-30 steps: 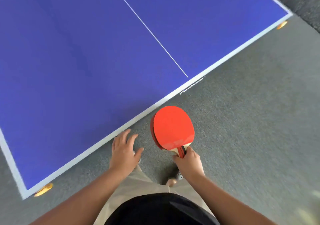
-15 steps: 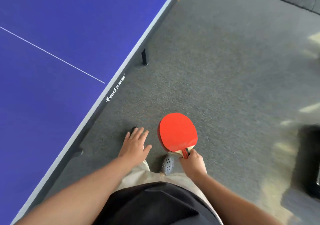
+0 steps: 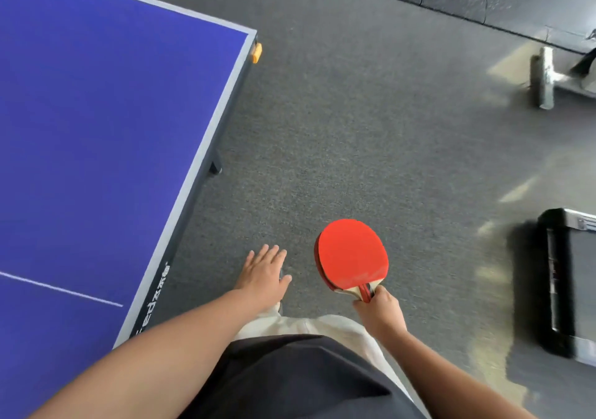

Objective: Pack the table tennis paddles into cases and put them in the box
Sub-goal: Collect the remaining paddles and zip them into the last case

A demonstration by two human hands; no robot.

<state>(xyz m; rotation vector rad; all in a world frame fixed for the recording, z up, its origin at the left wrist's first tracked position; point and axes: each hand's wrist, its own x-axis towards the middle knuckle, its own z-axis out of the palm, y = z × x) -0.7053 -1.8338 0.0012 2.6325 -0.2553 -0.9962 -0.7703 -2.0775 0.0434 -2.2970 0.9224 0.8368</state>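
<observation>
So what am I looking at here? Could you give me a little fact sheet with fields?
place: grey floor beside a blue table tennis table
right hand: grips the handle of a red paddle, held above the floor
left hand: open, fingers spread, empty
paddles held: looks like two stacked, not certain
black container: on the floor to the right, partly cut off
cases: none visible

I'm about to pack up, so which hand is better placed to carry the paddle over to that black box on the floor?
Right. The right hand already has its grip on the paddle handle and is on the side of the black box. The left hand is open, holds nothing, nearer the table.
</observation>
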